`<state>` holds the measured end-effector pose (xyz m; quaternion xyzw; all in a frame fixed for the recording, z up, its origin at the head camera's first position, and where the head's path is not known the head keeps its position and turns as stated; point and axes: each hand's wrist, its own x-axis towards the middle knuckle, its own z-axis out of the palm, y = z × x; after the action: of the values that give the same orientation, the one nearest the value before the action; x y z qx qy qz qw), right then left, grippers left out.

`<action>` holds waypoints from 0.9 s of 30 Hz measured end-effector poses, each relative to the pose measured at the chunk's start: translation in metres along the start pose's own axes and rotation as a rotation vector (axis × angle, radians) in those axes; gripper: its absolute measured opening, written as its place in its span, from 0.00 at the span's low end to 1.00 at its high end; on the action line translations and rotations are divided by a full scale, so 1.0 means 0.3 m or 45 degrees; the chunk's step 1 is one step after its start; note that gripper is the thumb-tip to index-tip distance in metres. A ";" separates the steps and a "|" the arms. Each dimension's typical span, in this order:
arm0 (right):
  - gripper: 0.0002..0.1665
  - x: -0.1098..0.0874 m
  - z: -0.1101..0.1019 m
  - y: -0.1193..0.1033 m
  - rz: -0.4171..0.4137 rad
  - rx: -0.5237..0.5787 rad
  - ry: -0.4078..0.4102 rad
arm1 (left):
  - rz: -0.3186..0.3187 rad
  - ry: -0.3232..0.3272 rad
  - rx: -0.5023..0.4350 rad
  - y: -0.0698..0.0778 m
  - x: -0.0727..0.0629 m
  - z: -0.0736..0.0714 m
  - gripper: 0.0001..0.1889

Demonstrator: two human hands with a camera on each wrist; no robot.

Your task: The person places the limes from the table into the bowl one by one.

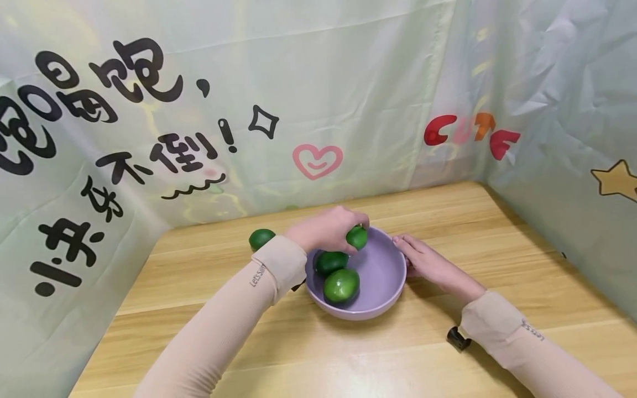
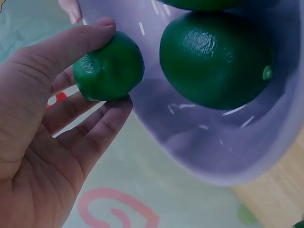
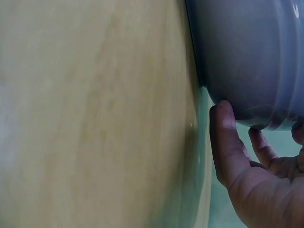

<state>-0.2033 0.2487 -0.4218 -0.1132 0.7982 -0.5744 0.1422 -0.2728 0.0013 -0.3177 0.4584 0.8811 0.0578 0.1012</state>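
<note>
Over purple bowl (image 1: 380,271): left hand (image 1: 328,228) pinches small green fruit (image 1: 357,238); right hand (image 1: 424,260), fingers loosely extended, contacts bowl side.

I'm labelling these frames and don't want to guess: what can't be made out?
Head view: part of the green fruit left of the bowl, hidden by the left cuff.
Left wrist: most of the uppermost fruit, cut by the top edge.
Right wrist: the bowl's inside, hidden by its wall.
</note>
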 end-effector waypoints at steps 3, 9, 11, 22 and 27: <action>0.35 0.000 -0.001 0.000 -0.001 0.010 -0.004 | 0.008 -0.011 0.018 0.008 0.012 0.012 0.23; 0.34 -0.004 0.002 0.002 -0.006 0.025 -0.014 | -0.005 -0.063 0.034 0.026 0.027 0.029 0.25; 0.34 -0.004 0.003 0.002 -0.008 0.029 -0.012 | 0.002 -0.070 0.043 0.029 0.033 0.033 0.25; 0.35 -0.005 0.006 0.004 -0.009 0.019 -0.009 | 0.009 -0.130 0.109 0.049 0.056 0.058 0.25; 0.36 -0.007 0.005 0.001 -0.012 0.017 -0.012 | -0.007 -0.155 0.095 0.058 0.055 0.060 0.23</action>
<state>-0.2007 0.2482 -0.4224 -0.1187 0.7930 -0.5798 0.1443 -0.2640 0.0250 -0.3339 0.4620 0.8761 -0.0035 0.1378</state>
